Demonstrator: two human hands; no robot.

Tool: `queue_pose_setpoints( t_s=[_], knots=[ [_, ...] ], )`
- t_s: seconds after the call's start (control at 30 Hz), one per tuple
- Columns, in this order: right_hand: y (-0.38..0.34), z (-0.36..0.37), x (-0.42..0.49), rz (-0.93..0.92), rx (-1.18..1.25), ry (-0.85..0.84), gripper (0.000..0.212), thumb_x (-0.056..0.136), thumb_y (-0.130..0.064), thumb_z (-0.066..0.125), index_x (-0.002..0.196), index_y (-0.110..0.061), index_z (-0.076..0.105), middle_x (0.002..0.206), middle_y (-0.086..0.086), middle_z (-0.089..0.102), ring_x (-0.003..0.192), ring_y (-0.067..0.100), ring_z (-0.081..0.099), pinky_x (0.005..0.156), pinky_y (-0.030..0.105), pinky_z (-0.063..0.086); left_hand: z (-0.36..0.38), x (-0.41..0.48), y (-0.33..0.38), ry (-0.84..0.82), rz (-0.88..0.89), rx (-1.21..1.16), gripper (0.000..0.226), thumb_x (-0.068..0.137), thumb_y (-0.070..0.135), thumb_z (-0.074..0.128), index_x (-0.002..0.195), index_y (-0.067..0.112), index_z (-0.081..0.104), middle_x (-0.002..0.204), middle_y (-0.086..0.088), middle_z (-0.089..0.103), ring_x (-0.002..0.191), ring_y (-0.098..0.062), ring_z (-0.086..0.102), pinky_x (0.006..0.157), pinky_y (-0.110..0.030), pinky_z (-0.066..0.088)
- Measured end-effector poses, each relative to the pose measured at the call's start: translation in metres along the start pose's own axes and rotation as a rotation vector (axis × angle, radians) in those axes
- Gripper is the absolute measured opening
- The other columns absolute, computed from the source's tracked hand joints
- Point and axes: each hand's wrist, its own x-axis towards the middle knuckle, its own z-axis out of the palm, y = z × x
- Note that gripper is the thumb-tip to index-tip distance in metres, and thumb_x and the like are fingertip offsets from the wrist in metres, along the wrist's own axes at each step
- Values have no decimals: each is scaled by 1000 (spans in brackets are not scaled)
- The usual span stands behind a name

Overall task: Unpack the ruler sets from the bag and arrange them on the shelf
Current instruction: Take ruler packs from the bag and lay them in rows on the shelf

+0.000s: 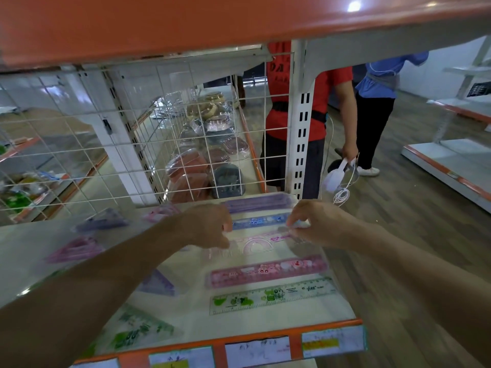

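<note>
Several ruler sets lie in a row on the white shelf [186, 318]: a purple one [259, 202] at the back, then a blue set [259, 221], a clear pink set with a protractor [259, 245], a pink ruler set [268, 269] and a green ruler [271, 296] nearest me. My left hand [210, 224] pinches the left end of the blue set. My right hand [316, 221] pinches its right end. More purple, pink and green sets [79, 249] lie blurred on the shelf's left side. No bag is in view.
An orange upper shelf [212, 19] hangs close overhead. A wire grid [159, 144] backs the shelf, with packed goods behind it. Two people [332, 102] stand in the aisle at right. Price labels [257, 350] line the shelf's orange front edge.
</note>
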Motion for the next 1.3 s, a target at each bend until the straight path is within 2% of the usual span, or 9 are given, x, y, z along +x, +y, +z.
queue_pose_setpoints(
  t_s=[0.2,0.27,0.43,0.5,0.6,0.73,1.03,1.13,1.3],
  knots=[
    [-3,-1,-7,7,-15,-62,17,87,-23,62,96,-27,75,78,-21,52,83,4,57,79,23,50,11,-9,12,-38,20,-30,49,86,34,65,131,26,50,132,4,49,116,-16,48,97,-30,42],
    [-1,-1,-8,17,-47,-59,17,87,-22,59,89,-28,75,74,-20,55,76,3,59,75,24,51,11,-9,14,-28,38,-16,49,87,32,63,133,25,49,135,4,47,120,-16,46,99,-29,41],
    [7,3,-12,9,-109,-54,23,82,-31,51,74,-29,72,71,-19,66,65,4,62,68,31,56,12,-10,19,-10,68,-11,45,87,23,61,131,24,50,132,2,49,115,-16,49,85,-23,37],
    [5,2,-13,-4,-108,-52,20,83,-30,53,78,-30,72,78,-20,63,72,4,63,72,31,56,12,-11,20,-12,61,-40,48,88,22,62,133,24,49,134,2,48,115,-16,49,87,-23,38],
    [-2,0,-10,-13,-78,-43,20,86,-27,58,100,-30,72,99,-18,53,94,7,58,86,28,50,11,-12,21,-21,59,-67,50,87,23,64,134,26,49,136,2,47,116,-16,49,91,-25,41],
    [-5,0,-6,-38,-82,-100,14,83,-27,63,92,-27,74,97,-12,66,89,8,62,86,30,52,9,-14,22,-27,61,-73,49,87,22,65,134,26,49,137,2,46,118,-16,48,97,-28,42],
    [-7,-3,-6,-29,-128,-159,8,81,-31,63,84,-29,71,80,-18,56,88,6,59,83,26,52,13,-14,25,-31,118,-71,41,87,22,63,127,25,52,126,3,50,109,-14,50,92,-27,44],
    [-9,-8,-2,0,-133,-207,12,81,-33,62,88,-29,71,89,-14,61,88,8,59,82,28,53,9,-10,17,-45,108,-100,38,87,23,62,124,24,55,122,4,53,106,-12,52,88,-24,43],
    [-12,-19,17,44,-124,-49,29,88,-17,58,114,-25,66,118,-3,59,107,17,57,91,31,49,-17,9,-5,198,-31,-159,25,90,19,57,113,18,68,118,1,66,111,-15,56,98,-23,39]
  ],
)
